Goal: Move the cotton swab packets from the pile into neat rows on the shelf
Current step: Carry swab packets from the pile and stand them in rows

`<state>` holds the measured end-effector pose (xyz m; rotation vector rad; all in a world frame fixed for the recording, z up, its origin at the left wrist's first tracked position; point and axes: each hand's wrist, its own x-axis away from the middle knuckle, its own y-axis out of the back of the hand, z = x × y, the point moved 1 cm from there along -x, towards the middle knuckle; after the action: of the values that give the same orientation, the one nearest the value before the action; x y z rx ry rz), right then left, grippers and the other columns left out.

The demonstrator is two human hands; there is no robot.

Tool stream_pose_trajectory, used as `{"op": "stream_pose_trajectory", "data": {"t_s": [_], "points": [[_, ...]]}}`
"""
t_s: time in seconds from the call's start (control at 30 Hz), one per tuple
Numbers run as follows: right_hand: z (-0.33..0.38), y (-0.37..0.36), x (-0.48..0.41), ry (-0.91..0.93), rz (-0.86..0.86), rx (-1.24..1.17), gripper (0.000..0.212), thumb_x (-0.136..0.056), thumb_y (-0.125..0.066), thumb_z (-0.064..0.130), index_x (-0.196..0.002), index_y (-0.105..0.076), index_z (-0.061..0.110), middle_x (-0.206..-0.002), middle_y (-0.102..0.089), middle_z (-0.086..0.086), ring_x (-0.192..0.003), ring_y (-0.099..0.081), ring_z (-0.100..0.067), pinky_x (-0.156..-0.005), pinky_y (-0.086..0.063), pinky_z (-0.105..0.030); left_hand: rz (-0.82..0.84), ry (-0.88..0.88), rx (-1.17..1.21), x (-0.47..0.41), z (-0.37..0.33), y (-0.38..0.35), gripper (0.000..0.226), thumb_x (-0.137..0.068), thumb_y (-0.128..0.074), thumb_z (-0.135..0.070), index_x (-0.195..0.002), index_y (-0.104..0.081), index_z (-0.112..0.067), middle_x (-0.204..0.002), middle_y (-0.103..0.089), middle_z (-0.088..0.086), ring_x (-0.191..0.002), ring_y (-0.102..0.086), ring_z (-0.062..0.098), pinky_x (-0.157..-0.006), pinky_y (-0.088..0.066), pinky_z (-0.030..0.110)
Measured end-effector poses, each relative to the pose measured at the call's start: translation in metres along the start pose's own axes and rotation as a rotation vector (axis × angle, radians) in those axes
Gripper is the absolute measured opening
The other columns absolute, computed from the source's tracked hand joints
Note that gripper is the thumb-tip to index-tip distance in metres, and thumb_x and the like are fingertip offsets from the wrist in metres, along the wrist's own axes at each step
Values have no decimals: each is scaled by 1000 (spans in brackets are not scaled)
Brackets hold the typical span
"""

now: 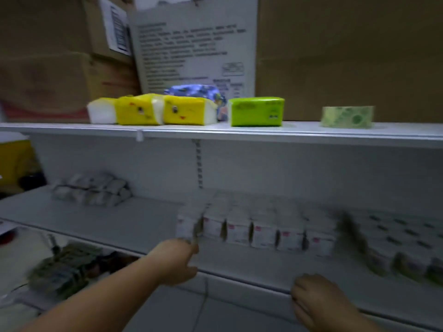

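Mid-restock at the middle shelf (96, 219). Reaches with the left hand (178, 259) toward the leftmost packet (188, 225) in the row of cotton swab packets (254, 227) standing along the shelf's right half. Thumb and fingers spread, nothing seen between them, fingertips at the packet's lower front corner; impossible to tell through the blur whether touching or just short. Rests the right hand (316, 301) at the shelf's front lip, back of the hand upward, fingers hidden; no telling whether gripping anything.

Looks like the squaring-off of the end packet against its neighbours. Leaves the pile (91, 190) lying at the back left of the same shelf, well apart from the row. Calls next, most likely, for a reach left and back to that pile, then a packet stood just beside the row's left end, fronts flush.

Smears all print on the packets, the further packets (395, 245) at right and the clutter on the shelf below. Cuts off both forearms at the lower edge.
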<state>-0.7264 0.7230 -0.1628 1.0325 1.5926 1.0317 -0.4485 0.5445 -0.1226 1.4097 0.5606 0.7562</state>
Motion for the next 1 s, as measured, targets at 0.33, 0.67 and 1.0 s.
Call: {"op": "stream_pose_trajectory", "data": {"t_s": [0.33,0.67,1.0], "points": [[241,25,-212,312,-7,-99,62,-20,-75,63,-74,-75,33,-104,-73,6,-88,-70,-5,-65,-53,-14,-191,204,98,101,190,-30,71,-92,-38,-56,-151,-15,-25,-160,-9,0,-147,-1,16,-118,-6,33],[313,-26,-382,483,15,-354,58,-90,-45,36,-143,-31,17,-160,-1,-5,-146,-6,-20,-116,-13,-32,-31,360,136,75,326,-55,68,-96,-31,-56,-152,-5,-27,-161,3,-1,-147,6,16,-118,-1,37],[317,-89,-525,236,114,-330,56,-93,-42,42,-145,-32,22,-160,-5,-4,-147,-4,-20,-117,-14,-35,67,325,164,13,425,-76,68,-95,-42,-48,-151,-15,-21,-159,-14,2,-147,-7,20,-117,-13,40]]}}
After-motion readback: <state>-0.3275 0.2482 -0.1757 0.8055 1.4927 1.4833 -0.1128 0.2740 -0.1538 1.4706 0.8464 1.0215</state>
